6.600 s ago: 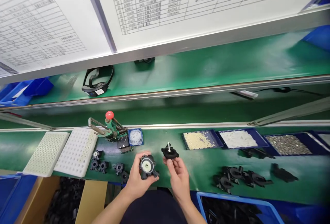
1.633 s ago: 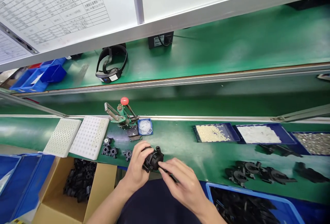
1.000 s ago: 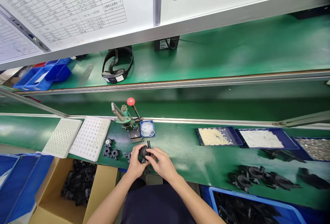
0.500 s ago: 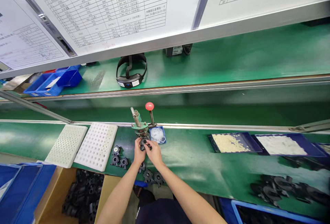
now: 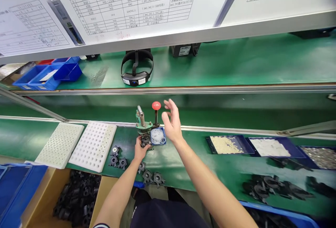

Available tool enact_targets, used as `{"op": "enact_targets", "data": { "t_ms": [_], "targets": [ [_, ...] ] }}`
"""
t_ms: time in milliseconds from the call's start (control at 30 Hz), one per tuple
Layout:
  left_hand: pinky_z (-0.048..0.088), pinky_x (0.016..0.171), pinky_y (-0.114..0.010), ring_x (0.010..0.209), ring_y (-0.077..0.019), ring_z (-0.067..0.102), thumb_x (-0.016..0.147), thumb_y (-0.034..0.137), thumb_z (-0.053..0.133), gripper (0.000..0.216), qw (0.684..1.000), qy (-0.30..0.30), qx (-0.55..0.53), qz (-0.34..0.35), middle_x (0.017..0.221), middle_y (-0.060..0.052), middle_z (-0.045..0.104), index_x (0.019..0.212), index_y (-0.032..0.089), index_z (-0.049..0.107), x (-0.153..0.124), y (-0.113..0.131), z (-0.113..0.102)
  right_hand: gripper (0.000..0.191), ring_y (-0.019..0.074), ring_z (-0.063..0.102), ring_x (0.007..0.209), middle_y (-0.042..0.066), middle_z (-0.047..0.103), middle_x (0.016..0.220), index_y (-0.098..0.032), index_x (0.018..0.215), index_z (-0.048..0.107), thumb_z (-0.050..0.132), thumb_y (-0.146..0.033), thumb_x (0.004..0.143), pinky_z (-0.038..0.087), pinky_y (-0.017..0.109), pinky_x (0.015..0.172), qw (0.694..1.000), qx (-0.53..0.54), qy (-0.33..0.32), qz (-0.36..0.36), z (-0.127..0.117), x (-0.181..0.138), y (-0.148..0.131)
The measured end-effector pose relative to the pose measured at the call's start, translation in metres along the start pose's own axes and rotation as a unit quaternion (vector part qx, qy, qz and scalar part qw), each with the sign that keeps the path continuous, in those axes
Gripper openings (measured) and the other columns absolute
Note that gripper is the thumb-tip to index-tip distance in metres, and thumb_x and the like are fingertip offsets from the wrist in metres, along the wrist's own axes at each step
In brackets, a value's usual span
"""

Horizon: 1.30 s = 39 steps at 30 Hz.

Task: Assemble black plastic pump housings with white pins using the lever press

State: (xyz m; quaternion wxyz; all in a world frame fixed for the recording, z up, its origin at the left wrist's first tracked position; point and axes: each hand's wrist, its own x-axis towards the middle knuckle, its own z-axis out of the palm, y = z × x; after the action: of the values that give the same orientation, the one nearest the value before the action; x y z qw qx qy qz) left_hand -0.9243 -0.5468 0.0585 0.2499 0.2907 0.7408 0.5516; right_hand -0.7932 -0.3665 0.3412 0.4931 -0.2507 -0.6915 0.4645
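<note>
My left hand (image 5: 139, 151) grips a black molded part (image 5: 145, 140) at the base of a small green hand press (image 5: 144, 125). The press partly covers that part. My right hand (image 5: 172, 123) is raised just right of the red ball knob (image 5: 156, 105) on the press lever, fingers apart and holding nothing. Under that hand's left side, a small blue tray (image 5: 158, 136) of white rings stands beside the press. Several similar black parts (image 5: 114, 161) lie left of my left hand, one with a light-coloured centre. More black parts (image 5: 147, 176) sit near the bench's front edge.
Two white perforated boards (image 5: 90, 144) lie on the left. A cardboard box (image 5: 39, 200) of black parts stands below them. On the right are blue trays (image 5: 246, 144) of small pieces and a pile of black parts (image 5: 273, 187). A shelf edge (image 5: 210, 90) runs above the bench.
My right hand has left the black part and risen, opening beside the red knob. My left hand remains on the part, now in the press. The camera view has shifted slightly.
</note>
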Motion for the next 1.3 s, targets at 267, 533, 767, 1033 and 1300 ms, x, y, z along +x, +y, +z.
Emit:
{"op": "enact_targets", "data": {
  "t_ms": [267, 533, 767, 1033, 1300],
  "targets": [
    [0.048, 0.114, -0.048, 0.131, -0.03, 0.064, 0.076, 0.033, 0.085, 0.08, 1.0, 0.004, -0.007, 0.007, 0.136, -0.015, 0.067, 0.143, 0.022, 0.042, 0.002, 0.006, 0.002, 0.045, 0.0232, 0.07, 0.088, 0.006, 0.074, 0.084, -0.019, 0.085, 0.076, 0.048, -0.041, 0.112, 0.055, 0.039, 0.086, 0.994, -0.085, -0.067, -0.031, 0.0, 0.022, -0.07],
    [0.05, 0.11, -0.047, 0.126, -0.0294, 0.066, 0.077, 0.031, 0.083, 0.073, 1.0, 0.019, -0.017, 0.005, 0.131, -0.013, 0.069, 0.139, 0.021, 0.047, -0.003, 0.01, 0.006, 0.054, 0.0334, 0.073, 0.102, 0.017, 0.074, 0.119, -0.016, 0.159, 0.049, 0.037, -0.031, 0.109, 0.063, 0.047, 0.081, 0.964, -0.24, -0.083, 0.076, -0.048, -0.18, 0.005],
    [0.053, 0.107, -0.048, 0.118, -0.0295, 0.07, 0.074, 0.034, 0.087, 0.064, 0.999, 0.038, 0.001, 0.007, 0.122, -0.012, 0.072, 0.128, 0.02, 0.057, -0.006, 0.009, 0.002, 0.061, 0.026, 0.067, 0.056, 0.009, 0.071, 0.072, -0.004, 0.151, 0.057, 0.03, -0.041, 0.11, 0.054, 0.034, 0.055, 0.959, -0.215, -0.148, 0.107, -0.052, -0.232, 0.074],
    [0.051, 0.113, -0.053, 0.125, -0.0325, 0.069, 0.075, 0.041, 0.088, 0.068, 0.997, 0.08, 0.002, 0.005, 0.127, -0.017, 0.072, 0.13, 0.018, 0.056, -0.008, 0.003, 0.004, 0.06, 0.0251, 0.067, 0.054, 0.008, 0.071, 0.071, -0.001, 0.144, 0.06, 0.029, -0.037, 0.108, 0.053, 0.035, 0.055, 0.966, -0.218, -0.131, 0.052, -0.045, -0.228, 0.084],
    [0.053, 0.111, -0.056, 0.119, -0.0319, 0.072, 0.072, 0.037, 0.089, 0.064, 0.996, 0.081, -0.02, 0.018, 0.121, -0.016, 0.075, 0.124, 0.019, 0.056, -0.005, 0.014, 0.001, 0.056, 0.0245, 0.066, 0.057, 0.003, 0.068, 0.069, -0.012, 0.153, 0.056, 0.036, -0.043, 0.111, 0.047, 0.032, 0.053, 0.959, -0.194, -0.164, 0.126, -0.056, -0.184, 0.018]
  ]
}}
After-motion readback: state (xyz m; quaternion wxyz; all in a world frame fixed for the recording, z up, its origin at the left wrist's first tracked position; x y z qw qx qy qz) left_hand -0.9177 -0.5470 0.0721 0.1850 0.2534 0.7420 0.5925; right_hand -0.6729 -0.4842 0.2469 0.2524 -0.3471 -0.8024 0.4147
